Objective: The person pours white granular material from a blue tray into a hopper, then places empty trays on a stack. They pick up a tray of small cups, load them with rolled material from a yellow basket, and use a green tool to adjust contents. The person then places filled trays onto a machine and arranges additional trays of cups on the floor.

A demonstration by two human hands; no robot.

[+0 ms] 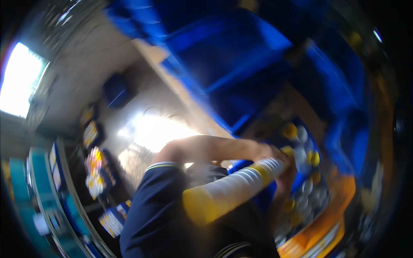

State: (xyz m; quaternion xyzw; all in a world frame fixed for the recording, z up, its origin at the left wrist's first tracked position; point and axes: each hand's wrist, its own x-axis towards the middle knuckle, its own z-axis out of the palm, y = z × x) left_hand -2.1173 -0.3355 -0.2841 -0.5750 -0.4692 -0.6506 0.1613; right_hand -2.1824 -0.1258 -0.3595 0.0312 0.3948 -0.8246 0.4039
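A long, ribbed stack of white and yellow round pieces, cup-like or lid-like, slants across the front of my body, its yellow end nearest me. My left hand reaches across from a navy sleeve and is closed around the far end of the stack. Just beside it, my right hand is against the same end; motion smears its fingers, so its grip is unclear. Beyond both hands, a blue crate holds several clear or white and yellow round pieces.
Large blue bins fill the far side. An orange container sits at the lower right. On the left are trays of white and yellow items, teal shelving and a bright window. The pale floor shows glare.
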